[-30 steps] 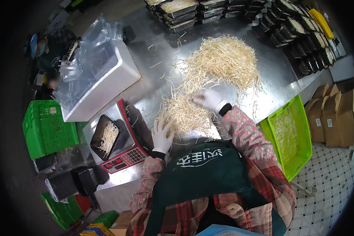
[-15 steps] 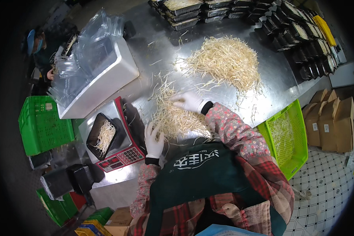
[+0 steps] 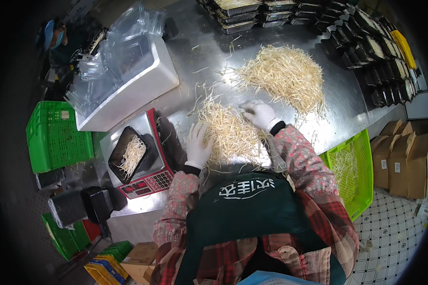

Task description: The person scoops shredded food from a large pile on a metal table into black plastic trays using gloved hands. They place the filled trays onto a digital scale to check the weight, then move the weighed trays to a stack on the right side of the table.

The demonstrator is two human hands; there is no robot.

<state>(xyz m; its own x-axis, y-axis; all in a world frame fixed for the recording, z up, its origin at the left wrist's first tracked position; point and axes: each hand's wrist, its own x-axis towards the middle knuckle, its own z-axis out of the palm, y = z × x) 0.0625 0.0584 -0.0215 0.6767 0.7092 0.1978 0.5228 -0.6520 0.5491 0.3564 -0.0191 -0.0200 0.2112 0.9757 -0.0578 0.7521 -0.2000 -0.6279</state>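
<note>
A small heap of bean sprouts [image 3: 229, 135] lies on the steel table between my two white-gloved hands. My left hand [image 3: 198, 146] rests along the heap's left side, fingers stretched out and pointing away from me. At the heap's right edge is my right hand [image 3: 262, 115], its fingers slightly bent and apart, touching the sprouts. Neither hand grips anything I can see. Beyond my right hand sits a larger sprout pile [image 3: 285, 78]. Left of my left hand, a black plastic tray [image 3: 117, 153] with some sprouts in it stands on a red and silver scale [image 3: 152, 145].
Clear plastic lids [image 3: 123, 57] fill a white foam box [image 3: 152, 88] at the far left. Filled black trays [image 3: 242, 19] are stacked at the back and right. Green crates [image 3: 57, 137] stand left; a lime basket [image 3: 364, 175] and paper bags [image 3: 404, 161] are right. Another person is far left.
My right hand has moved from the top of the small heap to its right edge. My left hand has moved farther from my body, alongside the heap. The heap looks more compact.
</note>
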